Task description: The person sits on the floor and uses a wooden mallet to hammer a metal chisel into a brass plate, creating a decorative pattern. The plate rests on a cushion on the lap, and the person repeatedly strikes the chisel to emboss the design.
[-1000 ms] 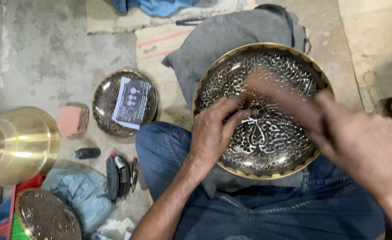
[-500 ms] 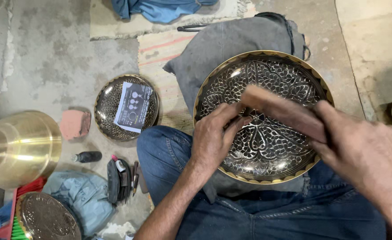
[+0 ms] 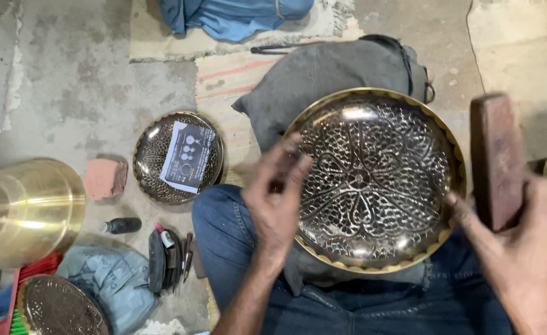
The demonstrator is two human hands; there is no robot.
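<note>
Left of the knee, a small engraved plate [image 3: 178, 157] lies on the concrete floor [image 3: 56, 74] with a printed card [image 3: 188, 155] on it. A red brick [image 3: 105, 178] sits just left. A brass vessel [image 3: 22, 211] lies further left. Blue cloth [image 3: 236, 15] lies far; a black bottle [image 3: 119, 225] lies near.

A large engraved brass plate [image 3: 372, 180] is resting on the person's lap over a grey cloth [image 3: 329, 71]. The left hand [image 3: 277, 198] is lying at the plate's left rim, fingers curled over its edge. The right hand [image 3: 521, 260] is gripping a reddish wooden block [image 3: 495, 158], holding it upright just beside the plate's right rim. A smaller engraved plate [image 3: 177, 158] is sitting on the floor, well apart
</note>
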